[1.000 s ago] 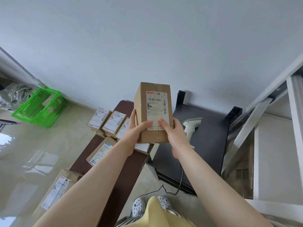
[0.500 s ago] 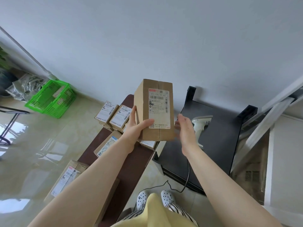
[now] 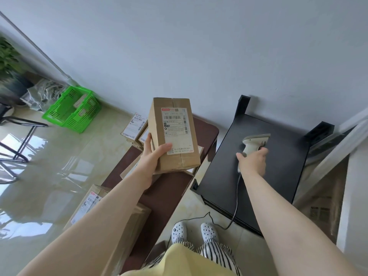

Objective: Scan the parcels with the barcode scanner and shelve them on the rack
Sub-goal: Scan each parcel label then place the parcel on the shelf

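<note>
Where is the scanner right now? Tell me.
In the head view, right of centre: the scanner lies on the black table, with the right hand gripping its handle.

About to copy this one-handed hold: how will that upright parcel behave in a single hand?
The parcel is probably light: the left hand alone holds it up. Its cardboard looks stiff. Gripped low, it may tip.

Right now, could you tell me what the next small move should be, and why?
Probably lift the barcode scanner off the black table and aim it at the label: the right hand grips its handle, and the left hand holds the parcel label-up.
</note>
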A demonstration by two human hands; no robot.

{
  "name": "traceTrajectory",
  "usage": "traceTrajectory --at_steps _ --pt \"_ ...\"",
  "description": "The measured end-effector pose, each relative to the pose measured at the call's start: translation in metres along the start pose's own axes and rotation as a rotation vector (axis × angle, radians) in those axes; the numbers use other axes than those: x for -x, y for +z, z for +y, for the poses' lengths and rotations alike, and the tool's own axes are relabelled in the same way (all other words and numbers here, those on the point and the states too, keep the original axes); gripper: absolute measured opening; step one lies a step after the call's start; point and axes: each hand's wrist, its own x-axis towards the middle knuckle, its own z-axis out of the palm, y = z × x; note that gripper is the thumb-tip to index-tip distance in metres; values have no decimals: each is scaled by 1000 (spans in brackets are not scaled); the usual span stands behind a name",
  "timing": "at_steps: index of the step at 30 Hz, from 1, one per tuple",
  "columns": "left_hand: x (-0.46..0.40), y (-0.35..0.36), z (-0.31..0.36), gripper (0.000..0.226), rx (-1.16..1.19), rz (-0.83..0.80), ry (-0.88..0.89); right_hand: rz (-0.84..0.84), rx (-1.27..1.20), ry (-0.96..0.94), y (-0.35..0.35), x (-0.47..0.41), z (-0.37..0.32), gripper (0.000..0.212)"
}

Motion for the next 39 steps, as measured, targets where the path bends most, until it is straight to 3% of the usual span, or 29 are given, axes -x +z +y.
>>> traceTrajectory --at_steps 4,7,9,12,16,18,22,30,36,39 --pt "-4 -4 -3 83 0 -6 -11 -10 -145 18 -5 3 -1 57" --pt "-4 -4 -2 102 3 -39 -18 -115 -444 -25 -16 12 -13 51" --pt "-5 -5 0 112 -9 -62 -10 -303 -643 -77 -31 19 -28 39" --pt "-9 -8 3 117 -40 -101 -1 -689 -716 -259 -64 25 -55 16" --pt "-13 -11 11 113 -75 -128 -17 -1144 -495 -508 -103 26 -89 55" --pt "-14 -14 16 115 -97 -144 -27 -1259 -330 -593 -113 28 -104 50" --pt "-16 -21 21 122 -126 -166 -32 -1302 -121 -632 -121 32 -124 57" --pt "-17 -30 20 123 -118 -183 -12 -1292 -8 -683 -119 43 -136 61" --pt "-19 -35 15 121 -92 -189 -5 -1261 -25 -710 -119 47 -138 67" --pt "-20 -35 14 122 -75 -174 -11 -1270 -95 -661 -118 54 -138 60"
